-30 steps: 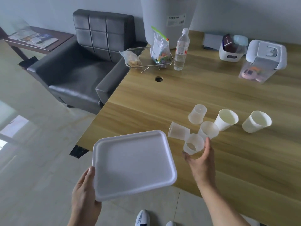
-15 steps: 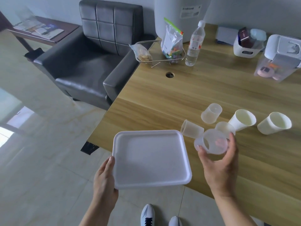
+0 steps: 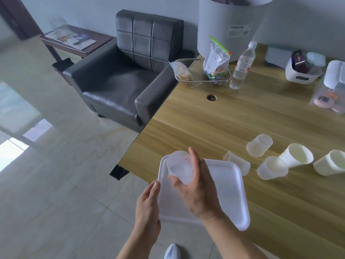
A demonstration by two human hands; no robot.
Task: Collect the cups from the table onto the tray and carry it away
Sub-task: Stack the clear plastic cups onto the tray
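My left hand (image 3: 148,204) grips the left edge of a white rectangular tray (image 3: 229,191) held at the near corner of the wooden table (image 3: 233,120). My right hand (image 3: 197,187) is shut on a clear plastic cup (image 3: 179,168) above the tray's far left corner. On the table to the right lie three clear cups, tipped (image 3: 237,164), (image 3: 259,144), (image 3: 271,170), and two white paper cups on their sides (image 3: 296,156), (image 3: 330,164).
A dark leather armchair (image 3: 121,79) stands left of the table. At the table's back are a wire basket with snack bags (image 3: 203,73), a water bottle (image 3: 241,66), a white bin (image 3: 229,25), a white caddy (image 3: 302,70) and a plastic box (image 3: 330,90). Tiled floor lies left.
My right hand lifted one clear cup from the cluster and carried it left over the tray. The tray shifted right against the table corner.
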